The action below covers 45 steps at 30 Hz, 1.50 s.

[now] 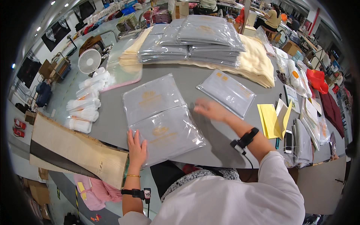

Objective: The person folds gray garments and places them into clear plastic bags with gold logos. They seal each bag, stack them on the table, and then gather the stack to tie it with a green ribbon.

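Note:
Two grey packs in clear plastic bags with gold printing lie in front of me. The nearer pack (170, 140) borders or overlaps the farther pack (155, 101); I cannot tell which. My left hand (137, 149) rests on the left edge of the nearer pack, fingers stretched out. My right hand (211, 109) is slightly blurred over the table, right of the packs, with its fingers extended and nothing visible in them. Just beyond it lies another bagged grey pack (228, 92), smaller and set at a slant.
Bagged grey packs (210, 32) are piled on cream cloth (258, 62) at the table's far side. White bundles (84, 108) and a fan (90, 60) stand left. Yellow paper (267, 120) and a phone (288, 141) lie right. A board (78, 146) juts at the left edge.

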{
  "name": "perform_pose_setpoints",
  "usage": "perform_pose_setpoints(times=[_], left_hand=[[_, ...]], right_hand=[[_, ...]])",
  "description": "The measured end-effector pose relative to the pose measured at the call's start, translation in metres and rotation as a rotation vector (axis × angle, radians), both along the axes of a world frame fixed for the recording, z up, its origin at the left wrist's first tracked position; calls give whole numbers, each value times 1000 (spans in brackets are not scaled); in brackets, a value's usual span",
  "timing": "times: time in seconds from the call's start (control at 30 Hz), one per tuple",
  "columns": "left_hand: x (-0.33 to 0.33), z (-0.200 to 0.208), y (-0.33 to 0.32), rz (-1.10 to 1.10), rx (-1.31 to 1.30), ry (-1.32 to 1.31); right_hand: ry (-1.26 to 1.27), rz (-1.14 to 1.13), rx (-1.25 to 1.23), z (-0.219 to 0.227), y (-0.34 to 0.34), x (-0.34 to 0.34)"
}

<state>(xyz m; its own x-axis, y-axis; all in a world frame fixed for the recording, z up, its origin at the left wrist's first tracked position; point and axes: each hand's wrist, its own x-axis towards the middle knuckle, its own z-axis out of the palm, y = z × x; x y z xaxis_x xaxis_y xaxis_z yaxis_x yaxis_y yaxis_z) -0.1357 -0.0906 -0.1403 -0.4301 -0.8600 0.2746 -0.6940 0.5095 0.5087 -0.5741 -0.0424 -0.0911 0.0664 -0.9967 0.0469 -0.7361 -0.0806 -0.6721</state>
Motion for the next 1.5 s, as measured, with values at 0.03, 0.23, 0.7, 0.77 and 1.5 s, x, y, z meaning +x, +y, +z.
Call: perform_pose_setpoints(times=[0.03, 0.23, 0.7, 0.77, 1.5], left_hand=[[0, 4, -7, -25, -6, -2], [-2, 22, -35, -113, 40, -34], [-18, 32, -70, -243, 123, -66], [-16, 28, -72, -278, 99, -48], [-20, 23, -103, -484, 150, -174]], right_hand=[[14, -105, -119, 5, -14, -24], [450, -759, -763, 78, -152, -230], [244, -495, 29, 36, -25, -4], [-21, -576, 411, 17, 40, 90], [332, -562, 514, 0, 74, 148]])
